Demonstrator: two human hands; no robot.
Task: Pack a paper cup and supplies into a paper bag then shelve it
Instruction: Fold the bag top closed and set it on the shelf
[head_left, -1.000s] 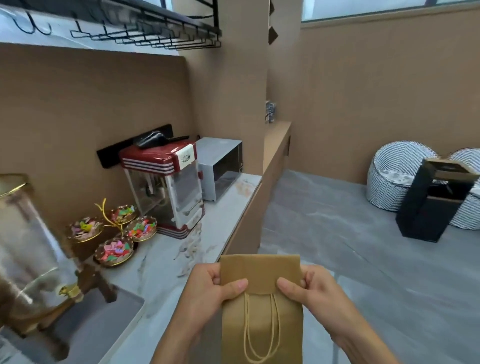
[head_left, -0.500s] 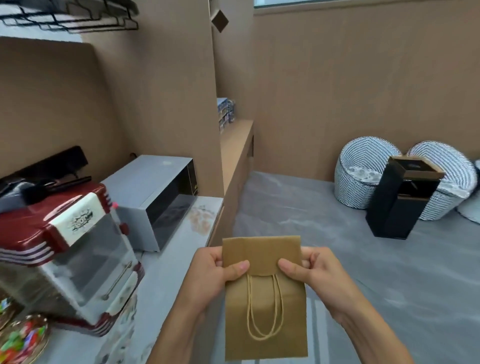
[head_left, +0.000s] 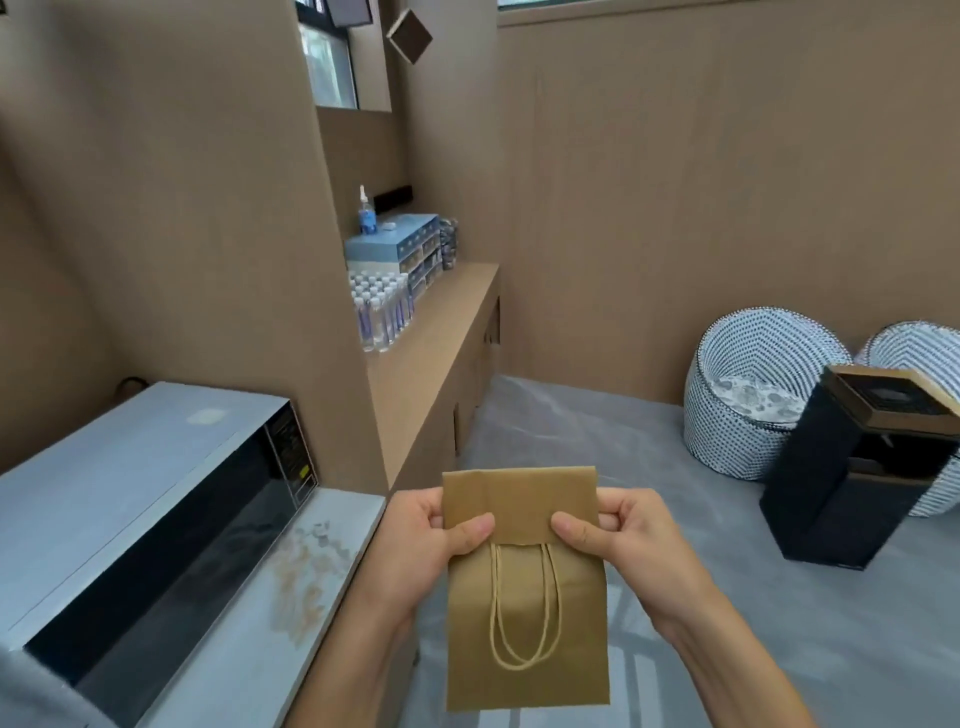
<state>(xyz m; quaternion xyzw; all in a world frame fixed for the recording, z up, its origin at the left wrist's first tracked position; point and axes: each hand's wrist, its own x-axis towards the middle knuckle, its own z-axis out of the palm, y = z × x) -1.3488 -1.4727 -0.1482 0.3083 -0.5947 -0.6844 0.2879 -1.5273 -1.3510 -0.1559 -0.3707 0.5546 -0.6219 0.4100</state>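
A flat brown paper bag (head_left: 524, 639) with its top folded over and its twine handles hanging down the front is held upright in front of me. My left hand (head_left: 421, 540) pinches the fold at its left edge, thumb on the front. My right hand (head_left: 618, 540) pinches the fold at the right edge the same way. The bag hangs over the grey floor, just right of the counter's end. No paper cup or supplies are visible.
A silver microwave (head_left: 140, 525) stands on the white counter (head_left: 311, 587) at my left. Beyond it a wooden ledge (head_left: 431, 348) carries water bottles (head_left: 382, 314) and a blue drawer box (head_left: 400, 249). At right stand a black box (head_left: 857, 467) and two patterned round seats (head_left: 748, 384).
The view has moved forward and right along the counter: the popcorn machine and candy dishes have left the frame, the ledge with bottles has appeared. Both hands keep the same hold on the bag.
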